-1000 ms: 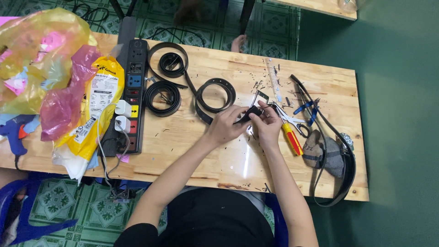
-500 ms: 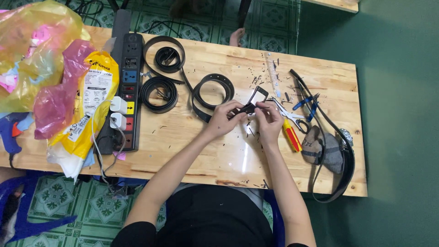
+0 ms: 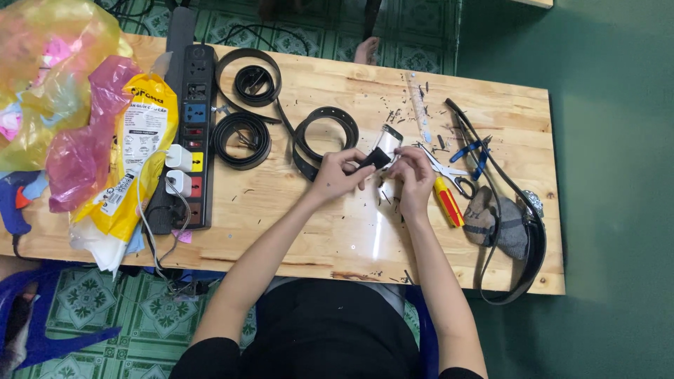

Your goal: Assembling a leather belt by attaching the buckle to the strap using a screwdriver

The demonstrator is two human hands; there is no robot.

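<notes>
The left hand [image 3: 335, 177] and right hand [image 3: 411, 175] meet above the wooden table [image 3: 337, 231], fingers pinched shut on the black belt end [image 3: 372, 161] (its buckle lies just beyond). Farther off lies a coiled black belt [image 3: 242, 139].

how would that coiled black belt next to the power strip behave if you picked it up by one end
The coiled black belt would probably uncoil and hang floppy, since it lies in loose rings on the wooden table. It looks thin and flat, so likely light for its size. Its surface looks smooth, so it may slide rather than roll if pushed toward the power strip.
</notes>
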